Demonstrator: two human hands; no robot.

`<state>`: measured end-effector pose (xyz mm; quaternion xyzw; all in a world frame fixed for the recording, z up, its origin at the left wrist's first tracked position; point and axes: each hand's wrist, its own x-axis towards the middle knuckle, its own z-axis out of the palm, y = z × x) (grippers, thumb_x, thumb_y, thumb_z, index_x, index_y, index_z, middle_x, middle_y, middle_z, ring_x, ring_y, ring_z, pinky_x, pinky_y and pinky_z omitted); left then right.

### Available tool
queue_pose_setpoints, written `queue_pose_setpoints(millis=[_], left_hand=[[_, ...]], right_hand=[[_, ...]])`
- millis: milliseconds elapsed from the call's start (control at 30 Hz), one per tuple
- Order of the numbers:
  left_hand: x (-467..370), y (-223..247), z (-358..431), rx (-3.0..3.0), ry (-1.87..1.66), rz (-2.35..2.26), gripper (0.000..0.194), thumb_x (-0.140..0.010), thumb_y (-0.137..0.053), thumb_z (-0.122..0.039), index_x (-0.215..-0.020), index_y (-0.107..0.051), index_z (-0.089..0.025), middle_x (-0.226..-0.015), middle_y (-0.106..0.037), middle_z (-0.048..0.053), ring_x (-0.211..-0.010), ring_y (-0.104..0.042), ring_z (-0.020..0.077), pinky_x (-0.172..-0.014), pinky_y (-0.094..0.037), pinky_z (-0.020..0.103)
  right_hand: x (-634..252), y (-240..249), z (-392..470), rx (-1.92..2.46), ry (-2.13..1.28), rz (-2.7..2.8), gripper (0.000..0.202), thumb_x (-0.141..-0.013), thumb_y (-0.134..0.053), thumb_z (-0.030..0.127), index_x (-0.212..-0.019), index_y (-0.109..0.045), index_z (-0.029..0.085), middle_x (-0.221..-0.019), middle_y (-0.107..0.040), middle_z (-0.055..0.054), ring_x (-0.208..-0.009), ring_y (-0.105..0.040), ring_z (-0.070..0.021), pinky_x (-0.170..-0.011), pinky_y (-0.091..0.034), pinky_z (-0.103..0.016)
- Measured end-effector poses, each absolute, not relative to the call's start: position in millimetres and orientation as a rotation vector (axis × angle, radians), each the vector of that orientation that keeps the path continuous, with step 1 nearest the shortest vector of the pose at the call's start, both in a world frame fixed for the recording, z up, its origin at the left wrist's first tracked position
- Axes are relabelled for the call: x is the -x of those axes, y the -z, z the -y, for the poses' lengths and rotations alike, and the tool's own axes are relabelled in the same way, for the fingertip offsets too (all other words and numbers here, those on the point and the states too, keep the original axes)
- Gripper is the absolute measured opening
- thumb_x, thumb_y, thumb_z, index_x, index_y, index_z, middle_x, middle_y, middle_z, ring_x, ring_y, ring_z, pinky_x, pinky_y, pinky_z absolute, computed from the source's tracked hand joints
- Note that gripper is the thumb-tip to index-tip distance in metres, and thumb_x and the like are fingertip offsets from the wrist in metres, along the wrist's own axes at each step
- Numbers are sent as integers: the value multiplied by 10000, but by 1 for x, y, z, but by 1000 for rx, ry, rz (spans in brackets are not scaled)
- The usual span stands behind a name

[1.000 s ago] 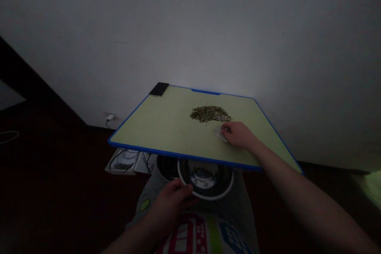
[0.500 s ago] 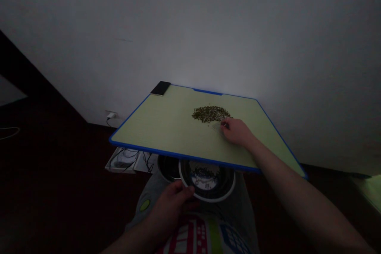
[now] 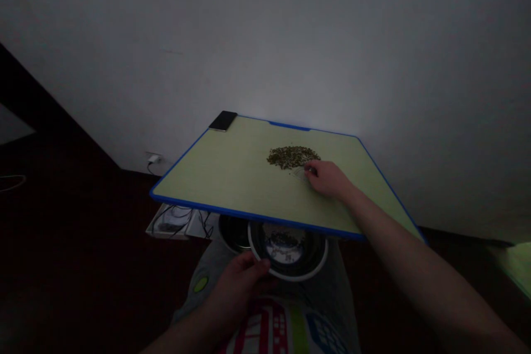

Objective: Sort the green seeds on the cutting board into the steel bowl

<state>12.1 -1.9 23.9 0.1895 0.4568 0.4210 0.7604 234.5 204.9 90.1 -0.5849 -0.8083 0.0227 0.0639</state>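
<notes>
A loose pile of small brown-green pieces (image 3: pixel 290 156) lies on a pale table with a blue edge (image 3: pixel 232 177). My right hand (image 3: pixel 326 177) is at the pile's lower right, its fingers pinched on something I cannot make out. Below the table's front edge, my left hand (image 3: pixel 244 276) grips the rim of a metal bowl (image 3: pixel 301 274), thumb on top. Some small dark pieces lie in this bowl, which sits over my lap. Partly behind it on the left is a second metal bowl (image 3: pixel 234 232).
A black phone-like slab (image 3: pixel 223 120) lies at the table's back left corner. White boxes with dark cables (image 3: pixel 170 221) are under the front left. A charger (image 3: pixel 154 159) is plugged into the wall (image 3: pixel 265 38) behind.
My right hand has shifted slightly left and up, nearer the pile. My left hand stays on the bowl's rim. The view has moved a little.
</notes>
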Motion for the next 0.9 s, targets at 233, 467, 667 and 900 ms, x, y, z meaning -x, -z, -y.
queue_pose_setpoints(millis=[233, 467, 667, 900], left_hand=[[-12, -18, 2, -392, -928, -985, 175, -706, -761, -284, -855, -750, -191, -927, -813, 57, -835, -741, 214, -807, -549, 314], [-13, -28, 2, -349, -887, -1026, 211, -685, -778, -303, -860, -745, -190, -907, -812, 65, -827, -746, 232, -775, -556, 330], [-14, -22, 1, -393, -946, -947, 151, -726, -744, -248, -860, -742, -180, -926, -810, 68, -854, -736, 218, -808, -543, 318], [-13, -25, 2, -386, -878, -1022, 82, -760, -708, -255, -830, -738, -223, -869, -817, 8, -667, -724, 160, -807, -544, 314]], right_hand=[[-228, -92, -207, 1726, -44, 2464, 261, -903, -484, 269, -1049, -679, 174, -968, -728, -99, -868, -641, -213, -744, -424, -283], [-223, -93, -209, 1699, -23, 2474, 246, -900, -475, 261, -1014, -677, 179, -984, -726, -101, -869, -636, -214, -732, -419, -287], [-239, -92, -204, 1733, -43, 2466, 258, -904, -466, 265, -1015, -681, 177, -953, -729, -100, -844, -639, -213, -710, -415, -285], [-239, -91, -214, 1771, -18, 2441, 272, -896, -468, 263, -1041, -680, 173, -987, -725, -109, -871, -637, -223, -727, -417, -293]])
